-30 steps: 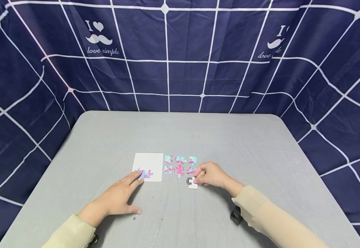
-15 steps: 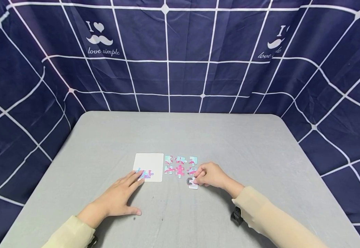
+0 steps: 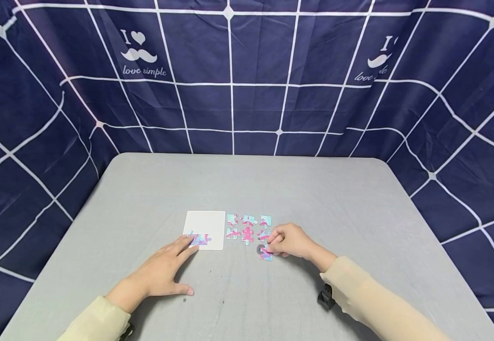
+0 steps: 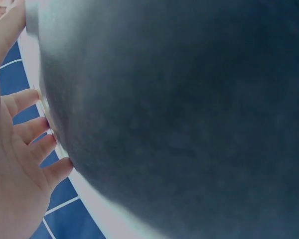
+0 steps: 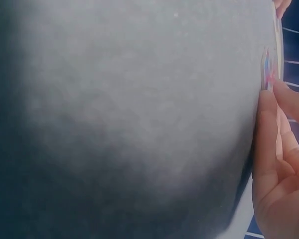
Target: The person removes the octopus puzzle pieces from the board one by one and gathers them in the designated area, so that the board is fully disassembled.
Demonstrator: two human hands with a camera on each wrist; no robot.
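Note:
My right hand pinches a purple, pink and blue jigsaw piece between thumb and fingertips, just in front of the loose pieces. In the right wrist view the jigsaw piece shows edge-on at the fingertips. My left hand lies with fingers extended, its fingertips on the lower left of a white square board. A strip of joined purple and blue puzzle pieces lies along the board's lower edge, partly covered by those fingers. The left wrist view shows the left hand with straight, spread fingers.
Right of the board, several loose pink and turquoise puzzle pieces lie in two rows on the grey table. A dark blue curtain with white grid lines surrounds the table at the back and sides.
The piece in my right hand showed a white face earlier; now its coloured printed face shows. The left hand stays in place on the board.

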